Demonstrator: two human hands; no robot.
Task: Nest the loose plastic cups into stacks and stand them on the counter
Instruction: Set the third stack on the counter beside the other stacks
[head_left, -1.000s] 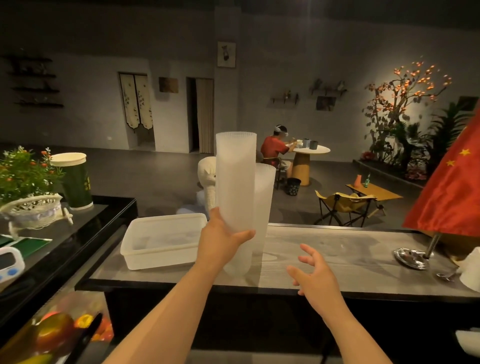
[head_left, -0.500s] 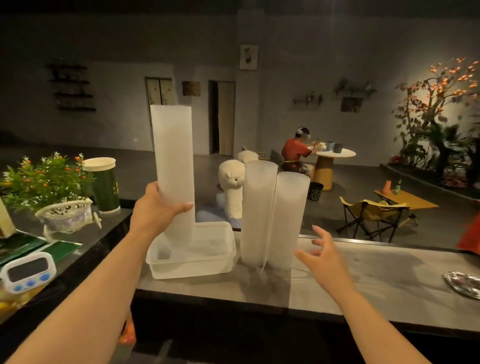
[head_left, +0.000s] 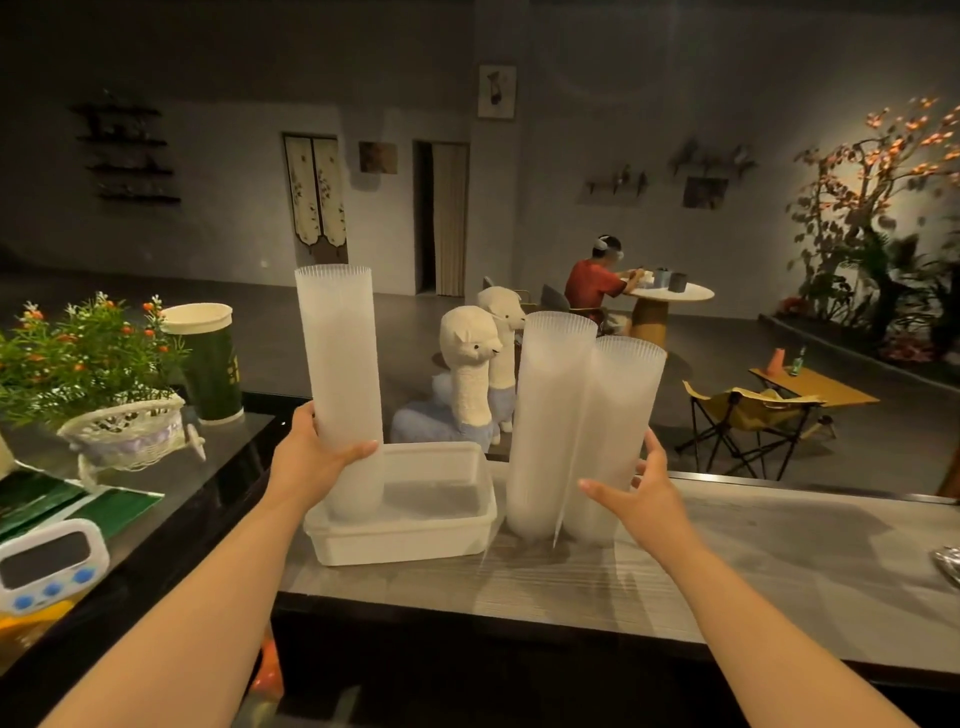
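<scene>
Dim café room behind grey bench (head_left: 779, 561): left hand (head_left: 306, 462) gripping tall cup stack (head_left: 340, 374) over white tub (head_left: 415, 525), right hand (head_left: 644, 504) spreading open beside two standing stacks (head_left: 582, 436); probably needing lifted stack standing beside these next

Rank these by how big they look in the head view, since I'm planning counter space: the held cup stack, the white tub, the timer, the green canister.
1. white tub
2. held cup stack, gripped by the left hand; close to the tub, so unsure
3. green canister and timer: alike, the timer being nearer
</scene>
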